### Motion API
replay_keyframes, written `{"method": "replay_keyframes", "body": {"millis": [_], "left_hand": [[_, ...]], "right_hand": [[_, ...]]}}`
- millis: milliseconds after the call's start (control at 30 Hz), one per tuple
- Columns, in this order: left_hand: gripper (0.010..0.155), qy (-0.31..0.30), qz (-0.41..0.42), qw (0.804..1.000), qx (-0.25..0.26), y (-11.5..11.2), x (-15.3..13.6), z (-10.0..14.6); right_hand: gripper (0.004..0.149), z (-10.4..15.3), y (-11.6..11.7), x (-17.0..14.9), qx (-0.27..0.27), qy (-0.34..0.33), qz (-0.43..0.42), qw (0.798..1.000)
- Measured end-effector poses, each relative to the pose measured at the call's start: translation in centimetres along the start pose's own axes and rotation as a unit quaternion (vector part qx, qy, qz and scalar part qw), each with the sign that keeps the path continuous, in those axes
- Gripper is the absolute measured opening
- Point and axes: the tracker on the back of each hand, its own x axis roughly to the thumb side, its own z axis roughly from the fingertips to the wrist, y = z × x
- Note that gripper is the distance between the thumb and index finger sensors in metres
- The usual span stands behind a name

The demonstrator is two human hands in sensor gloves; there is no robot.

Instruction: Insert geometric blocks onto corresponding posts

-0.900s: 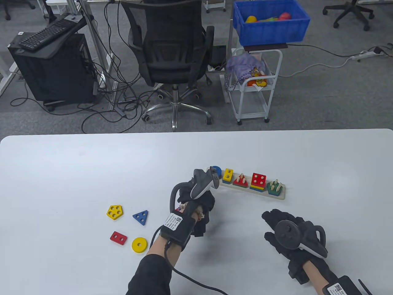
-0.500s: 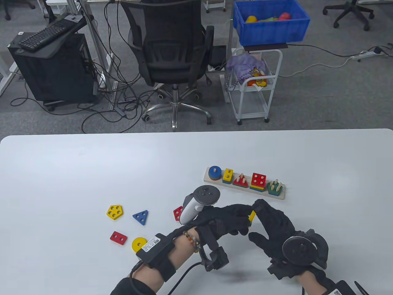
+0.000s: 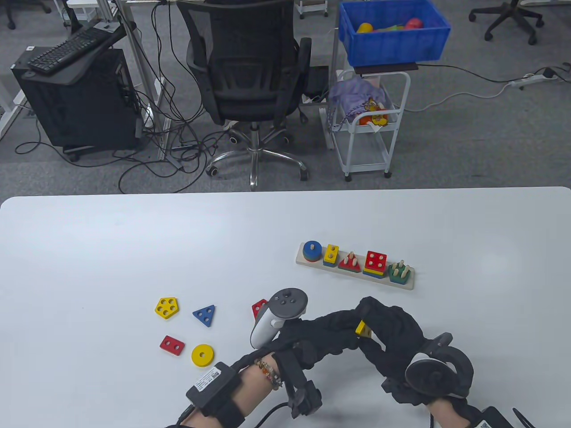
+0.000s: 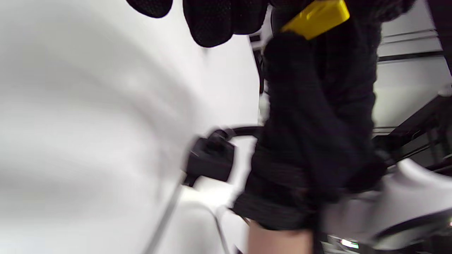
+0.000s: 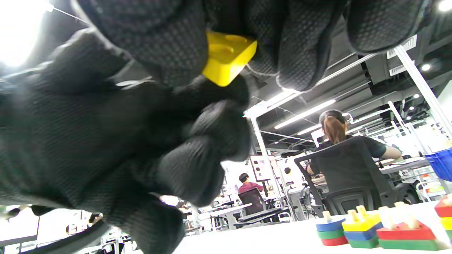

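Observation:
A small yellow block (image 3: pixel 363 330) hangs above the table's front, held between both gloved hands. My left hand (image 3: pixel 343 327) reaches in from the left and pinches it. My right hand (image 3: pixel 377 318) curls its fingers over it from the right. In the right wrist view the yellow block (image 5: pixel 227 58) shows a corner and a hole between black fingers. In the left wrist view the yellow block (image 4: pixel 316 16) sits at the top edge. The wooden peg board (image 3: pixel 299 259) lies beyond the hands, carrying stacked blocks on its posts; the triangle and pentagon posts stick out.
Loose on the table's left are a yellow pentagon (image 3: pixel 167 307), a blue triangle (image 3: pixel 205 314), a red rectangle (image 3: pixel 172 345) and a yellow ring (image 3: pixel 202 355). A red block (image 3: pixel 258 308) is half hidden behind the left tracker. A chair and cart stand past the far edge.
My left hand swung from the board's left end to the front right carrying the yellow block. My right hand rose to meet it, and its fingers have now curled over the block.

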Motion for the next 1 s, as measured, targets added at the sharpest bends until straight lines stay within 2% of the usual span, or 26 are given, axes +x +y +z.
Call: {"method": "replay_keyframes", "body": {"millis": [67, 100, 167, 233, 300, 333, 433, 567, 667, 833, 1000], "left_hand": [[0.073, 0.013, -0.125, 0.99, 0.065, 1.3, 0.3, 1.8], [0.072, 0.027, -0.196, 0.975, 0.1, 2.1, 0.3, 2.8], [0.069, 0.061, -0.338, 0.925, 0.165, 3.3, 0.1, 4.9], [0.068, 0.112, -0.497, 0.828, 0.235, 4.4, -0.9, 7.5], [0.069, 0.153, -0.563, 0.77, 0.257, 5.2, -2.4, 9.2], [0.068, 0.176, -0.578, 0.754, 0.258, 5.8, -3.5, 10.0], [0.069, 0.238, -0.556, 0.75, 0.267, 7.2, -6.2, 11.8], [0.068, 0.287, -0.531, 0.751, 0.269, 9.1, -8.7, 13.5], [0.067, 0.3, -0.52, 0.75, 0.28, 9.9, -9.1, 14.1], [0.067, 0.301, -0.51, 0.752, 0.291, 10.5, -9.1, 14.6], [0.067, 0.305, -0.506, 0.756, 0.282, 10.4, -9.1, 14.6]], "right_hand": [[0.06, -0.7, -0.3, -1.2, 0.015, 0.015, 0.006, 1.0], [0.06, -1.0, -0.4, -1.6, 0.022, 0.018, 0.009, 1.0], [0.058, -2.0, -0.7, -2.7, 0.044, 0.018, 0.041, 0.998], [0.057, -3.0, -0.8, -3.7, 0.076, 0.024, 0.07, 0.994], [0.057, -4.3, -0.6, -4.8, 0.109, 0.051, 0.074, 0.99], [0.056, -5.1, -0.3, -5.5, 0.128, 0.075, 0.077, 0.986], [0.057, -7.1, 0.7, -7.1, 0.164, 0.126, 0.083, 0.975], [0.058, -10.2, 3.7, -8.7, 0.191, 0.196, 0.105, 0.956], [0.059, -12.0, 6.3, -9.1, 0.212, 0.211, 0.142, 0.944], [0.06, -14.2, 11.1, -9.9, 0.284, 0.231, 0.209, 0.907], [0.06, -14.4, 12.9, -10.9, 0.296, 0.243, 0.222, 0.897]]}}
